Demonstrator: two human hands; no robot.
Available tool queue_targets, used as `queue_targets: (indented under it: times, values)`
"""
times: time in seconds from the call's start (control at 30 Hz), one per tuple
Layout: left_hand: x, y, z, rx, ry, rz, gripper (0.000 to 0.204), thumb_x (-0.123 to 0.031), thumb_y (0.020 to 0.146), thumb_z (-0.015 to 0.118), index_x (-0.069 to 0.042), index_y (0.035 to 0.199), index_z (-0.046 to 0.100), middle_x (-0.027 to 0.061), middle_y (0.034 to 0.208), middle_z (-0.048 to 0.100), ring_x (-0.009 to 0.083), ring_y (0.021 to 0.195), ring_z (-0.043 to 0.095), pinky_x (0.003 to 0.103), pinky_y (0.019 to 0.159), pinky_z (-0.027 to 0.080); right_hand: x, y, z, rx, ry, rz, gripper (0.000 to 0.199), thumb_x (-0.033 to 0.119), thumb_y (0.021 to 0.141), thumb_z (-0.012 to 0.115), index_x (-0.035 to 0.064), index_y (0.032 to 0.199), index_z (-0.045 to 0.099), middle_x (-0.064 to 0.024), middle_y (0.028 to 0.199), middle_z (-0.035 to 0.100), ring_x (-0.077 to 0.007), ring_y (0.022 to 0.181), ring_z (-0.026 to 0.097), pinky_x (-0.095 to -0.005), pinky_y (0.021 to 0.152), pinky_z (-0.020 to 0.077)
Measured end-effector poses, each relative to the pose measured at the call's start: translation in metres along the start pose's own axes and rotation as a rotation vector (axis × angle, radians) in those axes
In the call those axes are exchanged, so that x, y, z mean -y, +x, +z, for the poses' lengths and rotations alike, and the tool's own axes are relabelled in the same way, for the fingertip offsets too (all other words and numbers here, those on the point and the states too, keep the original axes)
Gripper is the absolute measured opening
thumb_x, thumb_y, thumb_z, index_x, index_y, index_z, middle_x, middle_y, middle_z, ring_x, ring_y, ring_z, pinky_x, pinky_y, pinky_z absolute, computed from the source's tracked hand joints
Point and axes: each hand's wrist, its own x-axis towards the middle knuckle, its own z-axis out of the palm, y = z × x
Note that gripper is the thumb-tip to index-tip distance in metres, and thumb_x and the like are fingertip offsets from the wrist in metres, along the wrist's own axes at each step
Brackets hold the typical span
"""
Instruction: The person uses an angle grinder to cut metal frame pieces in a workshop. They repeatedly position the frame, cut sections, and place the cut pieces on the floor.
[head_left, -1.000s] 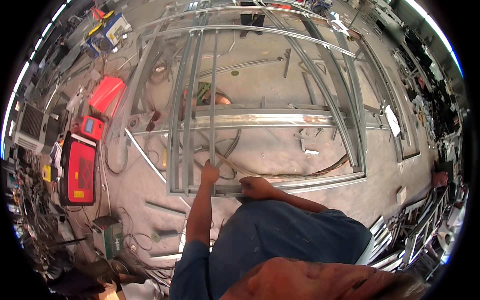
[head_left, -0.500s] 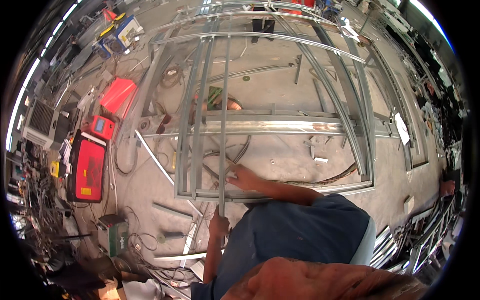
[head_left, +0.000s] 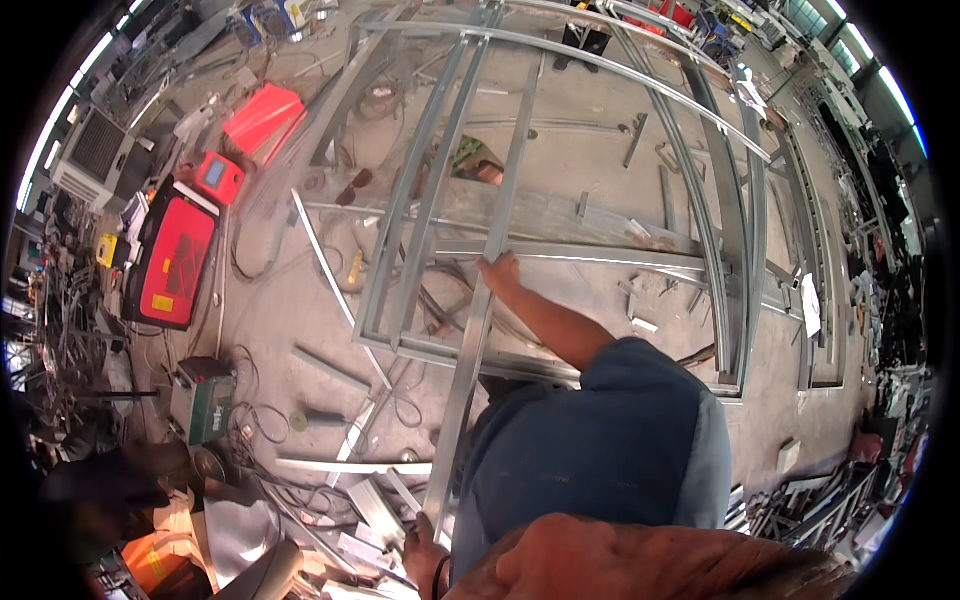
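A long grey metal bar (head_left: 462,400) slants from the lower middle up across a large metal frame (head_left: 450,352). My right hand (head_left: 500,270), arm stretched forward, is closed on it where it passes over a crosspiece (head_left: 600,257). Down by the lower edge, my left hand (head_left: 426,556) holds the bar's near end, its fingers at the bar's edge and a dark band on the wrist. The fingers' undersides are hidden.
To the left lie a red-and-black case (head_left: 172,258), a red folded panel (head_left: 262,120) and a green box-shaped machine (head_left: 208,405). Cables and metal offcuts (head_left: 335,370) litter the floor nearby. Metal profiles (head_left: 800,510) are stacked at right. Another person's legs (head_left: 582,45) stand beyond the frame.
The bar has come back toward me and tilted. My left hand has moved down to its near end, while my right hand reaches farther forward along it. The whole view has shifted.
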Motion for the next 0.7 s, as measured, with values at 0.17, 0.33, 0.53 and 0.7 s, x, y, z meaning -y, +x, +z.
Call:
queue_targets:
  times: [0.17,0.33,0.53,0.7]
  values:
    - [0.066,-0.086,0.012,-0.13,0.157,-0.004,0.063,-0.012,0.089,0.059,-0.017,0.15,0.045,0.0147,0.109,0.064,0.0332,0.094,0.063,0.048,0.081,0.051,-0.011,-0.011,0.005,-0.063,-0.142,0.075,0.091,0.05,0.078,0.074,-0.0096,0.136,0.036,-0.0345,0.136,0.047,-0.049,0.126,0.05,-0.0517,0.108,0.0416]
    - [0.081,-0.107,0.017,-0.526,0.211,-0.011,0.052,-0.004,0.091,0.055,-0.008,0.143,0.048,0.0149,0.094,0.059,0.0368,0.083,0.058,0.052,0.075,0.047,-0.024,-0.026,0.017,0.002,0.051,0.111,0.092,0.043,0.073,0.08,-0.0099,0.135,0.037,-0.0328,0.127,0.054,-0.0446,0.113,0.061,-0.0501,0.097,0.0506]
    - [0.073,-0.103,-0.003,-0.568,0.214,0.01,0.047,-0.003,0.091,0.054,-0.004,0.138,0.05,0.0156,0.095,0.06,0.0366,0.082,0.059,0.05,0.075,0.048,-0.011,0.036,-0.005,0.095,0.362,0.144,0.06,0.029,0.07,0.087,-0.0103,0.107,0.06,-0.0221,0.095,0.069,-0.0301,0.08,0.069,-0.0457,0.065,0.0559]
    - [0.124,-0.109,0.019,-0.504,0.197,-0.376,0.052,-0.007,0.089,0.055,0.004,0.139,0.047,0.0191,0.099,0.06,0.0388,0.094,0.057,0.051,0.087,0.045,-0.006,-0.016,0.02,0.233,0.714,0.301,0.037,0.02,0.077,0.081,-0.0045,0.1,0.067,-0.0131,0.085,0.066,-0.0243,0.073,0.065,-0.0457,0.059,0.0539]
